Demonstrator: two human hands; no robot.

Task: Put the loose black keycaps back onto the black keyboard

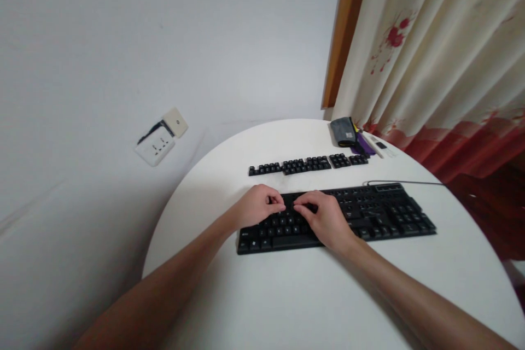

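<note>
A black keyboard (385,219) lies on the white round table, with part of its upper rows looking bare of keycaps. My left hand (259,205) is over its upper left part, thumb and forefinger closed in a pinch. Close beside it, my right hand (326,217) also pinches, its fingertips at the upper middle-left keys. Whatever is between the fingertips of either hand is too small to make out. Behind the keyboard, loose black keycaps (305,165) stand in rows grouped in blocks.
The table (197,284) curves against a white wall with a socket (156,145). A grey pouch (343,131), a purple cloth (364,145) and small items lie at the back right, near a patterned curtain (410,54). The keyboard's cable (410,181) runs off to the right.
</note>
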